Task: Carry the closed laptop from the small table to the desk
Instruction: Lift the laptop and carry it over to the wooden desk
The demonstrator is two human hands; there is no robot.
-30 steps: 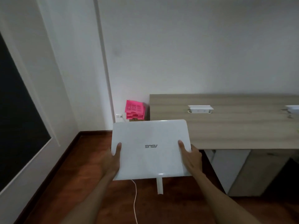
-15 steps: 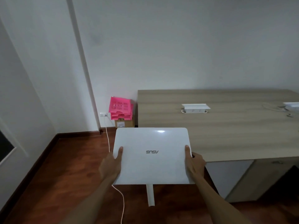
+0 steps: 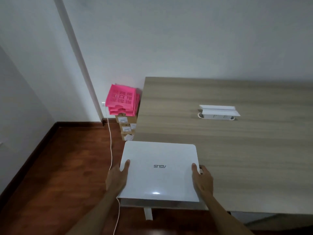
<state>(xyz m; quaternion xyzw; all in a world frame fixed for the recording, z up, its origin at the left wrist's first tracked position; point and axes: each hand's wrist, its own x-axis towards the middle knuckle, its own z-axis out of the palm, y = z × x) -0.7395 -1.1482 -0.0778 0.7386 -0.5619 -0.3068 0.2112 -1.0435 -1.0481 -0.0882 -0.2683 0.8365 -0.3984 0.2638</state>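
Observation:
A closed white laptop (image 3: 159,170) with a grey logo on its lid is held flat between both hands. My left hand (image 3: 116,178) grips its left edge, thumb on the lid. My right hand (image 3: 202,179) grips its right edge the same way. The laptop hovers over the near left corner of the light wooden desk (image 3: 237,150); its left part overhangs the floor. I cannot tell whether it touches the desk top. The small table is out of view.
A white power strip box (image 3: 219,112) lies on the desk further back. Pink plastic trays (image 3: 122,100) sit on stacked cardboard boxes (image 3: 127,128) left of the desk. A white cable (image 3: 111,150) runs from a wall socket across the wooden floor.
I have come closer to the desk. The laptop has moved forward and right, from beside the desk's edge to over its near left corner.

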